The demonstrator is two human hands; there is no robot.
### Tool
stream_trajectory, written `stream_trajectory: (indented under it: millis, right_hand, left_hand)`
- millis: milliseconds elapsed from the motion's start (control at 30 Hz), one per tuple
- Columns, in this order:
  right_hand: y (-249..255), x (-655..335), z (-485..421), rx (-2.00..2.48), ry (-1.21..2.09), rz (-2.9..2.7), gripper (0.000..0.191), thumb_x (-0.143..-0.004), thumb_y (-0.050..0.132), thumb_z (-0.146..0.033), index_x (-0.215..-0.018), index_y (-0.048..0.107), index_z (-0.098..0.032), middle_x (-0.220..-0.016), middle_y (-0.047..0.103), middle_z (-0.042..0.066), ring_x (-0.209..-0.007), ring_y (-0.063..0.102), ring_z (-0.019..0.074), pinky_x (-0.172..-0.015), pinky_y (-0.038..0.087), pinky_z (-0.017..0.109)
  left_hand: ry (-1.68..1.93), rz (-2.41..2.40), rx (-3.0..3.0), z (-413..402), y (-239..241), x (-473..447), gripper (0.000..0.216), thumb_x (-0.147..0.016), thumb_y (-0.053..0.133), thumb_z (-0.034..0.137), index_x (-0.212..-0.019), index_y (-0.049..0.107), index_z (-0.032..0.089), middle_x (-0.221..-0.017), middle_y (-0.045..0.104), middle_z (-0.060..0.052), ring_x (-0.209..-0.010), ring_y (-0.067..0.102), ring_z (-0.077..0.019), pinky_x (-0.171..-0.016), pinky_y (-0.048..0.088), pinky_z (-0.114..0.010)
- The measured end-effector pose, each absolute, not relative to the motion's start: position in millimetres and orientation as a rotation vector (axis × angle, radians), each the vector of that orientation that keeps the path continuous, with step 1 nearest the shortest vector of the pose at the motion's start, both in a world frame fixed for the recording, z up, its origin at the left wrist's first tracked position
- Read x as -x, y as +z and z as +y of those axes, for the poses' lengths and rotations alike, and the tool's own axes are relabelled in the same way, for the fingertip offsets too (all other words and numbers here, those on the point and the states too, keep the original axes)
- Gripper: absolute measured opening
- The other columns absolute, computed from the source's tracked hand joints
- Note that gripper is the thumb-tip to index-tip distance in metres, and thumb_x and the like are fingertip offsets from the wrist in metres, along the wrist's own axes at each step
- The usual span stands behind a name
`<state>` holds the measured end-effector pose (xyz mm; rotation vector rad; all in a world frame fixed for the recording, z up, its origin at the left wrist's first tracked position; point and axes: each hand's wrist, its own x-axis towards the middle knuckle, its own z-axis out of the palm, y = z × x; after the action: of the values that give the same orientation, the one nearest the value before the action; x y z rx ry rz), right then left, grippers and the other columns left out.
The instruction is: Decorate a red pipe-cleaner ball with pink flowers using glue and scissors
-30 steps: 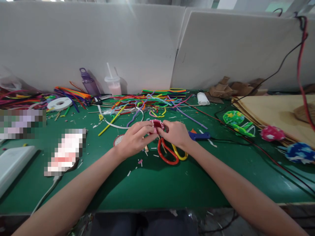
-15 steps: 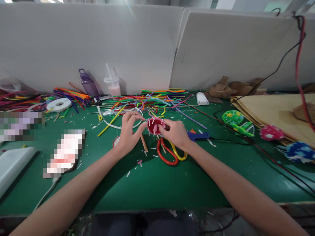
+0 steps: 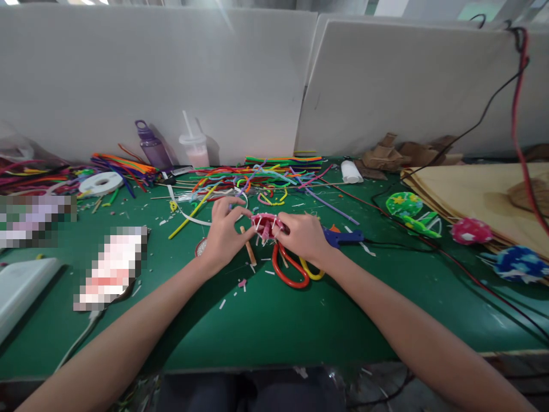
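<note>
A small pink and dark red mushroom-like craft piece (image 3: 266, 225), with a pink stem and white bits round its rim, is held up between my hands. My right hand (image 3: 302, 236) is closed on its right side. On its left edge, the thumb and a finger of my left hand (image 3: 228, 233) pinch the rim, the other fingers bent above. Below my right hand lie scissors with red and yellow handles (image 3: 288, 281), their blades hidden. A blue glue gun (image 3: 343, 237) lies just right of that hand. Beside my left hand are a tan stick (image 3: 249, 249) and a small dish of white bits (image 3: 201, 247).
Colourful pipe cleaners (image 3: 266, 174) are heaped at the back. A purple bottle (image 3: 152, 146) and a lidded cup (image 3: 195, 150) stand behind. Finished-looking green (image 3: 404, 204), pink (image 3: 472, 231) and blue (image 3: 521, 263) pieces lie right, near cables. A phone (image 3: 111, 266) lies left.
The craft piece has tilted, so its opening looks flatter and more of the stem shows. My left fingers have come onto its left edge; my right hand has turned slightly.
</note>
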<state>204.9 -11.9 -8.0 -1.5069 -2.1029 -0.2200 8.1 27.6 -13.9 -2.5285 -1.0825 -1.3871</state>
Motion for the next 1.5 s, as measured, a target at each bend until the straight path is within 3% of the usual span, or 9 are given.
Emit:
stream_trajectory:
  millis: [467, 1500]
  right_hand:
    - [-7.3, -201.6, -14.3, 1.523, -0.169, -2.141, 0.024, -0.086, 0.045, -0.031, -0.073, 0.059, -0.018, -0.063, 0.061, 0.002, -0.055, 0.047, 0.0133, -0.054, 0.019, 0.028]
    - [-8.4, -199.1, -16.1, 1.533, -0.151, -2.115, 0.026, -0.088, 0.043, -0.032, -0.076, 0.061, -0.017, -0.061, 0.060, 0.002, -0.054, 0.048, 0.0132, -0.052, 0.019, 0.027]
  left_hand:
    - [-1.450, -1.005, 2.469, 25.3, -11.4, -10.2, 0.006, -0.083, 0.063, 0.022, -0.079, 0.060, 0.020, -0.101, 0.060, -0.006, -0.102, 0.056, -0.0218, -0.090, 0.047, -0.044]
    - [-1.431, -0.866, 2.430, 24.8, -7.4, -6.1, 0.005, -0.081, 0.064, 0.017, -0.080, 0.061, 0.021, -0.108, 0.057, -0.008, -0.107, 0.053, -0.0239, -0.081, 0.052, -0.041]
